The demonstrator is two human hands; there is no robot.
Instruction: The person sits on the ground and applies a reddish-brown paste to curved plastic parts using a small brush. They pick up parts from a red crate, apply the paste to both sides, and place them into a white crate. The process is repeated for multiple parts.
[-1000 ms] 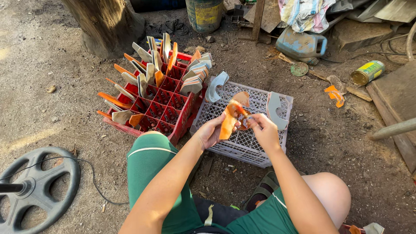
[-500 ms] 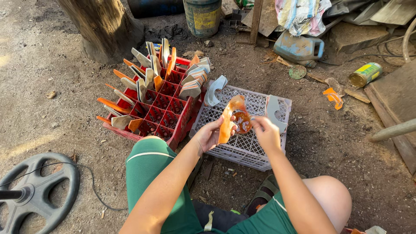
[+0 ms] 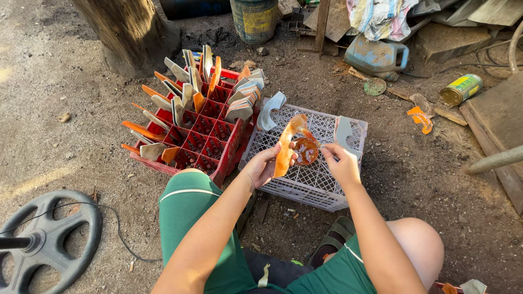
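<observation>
- The left hand [image 3: 261, 166] is closed around the lower end of a long orange curved piece [image 3: 285, 147], holding it upright over the white lattice crate [image 3: 310, 177]; the piece's top leans toward the right
- The right hand [image 3: 340, 163] pinches the edge of a small round orange bit [image 3: 306, 151] just beside that piece; whether the bit is joined to the piece I cannot tell
- Two grey shaped pieces [image 3: 344, 130] stand on the white crate's far rim, well apart from each other
- To the left, touching the white crate, sits a red compartment crate [image 3: 218, 133]; many orange and grey cut pieces stand upright in its cells
- A black wheel [image 3: 46, 239] lies on the dirt at lower left; a green tin can [image 3: 462, 89] lies far right
</observation>
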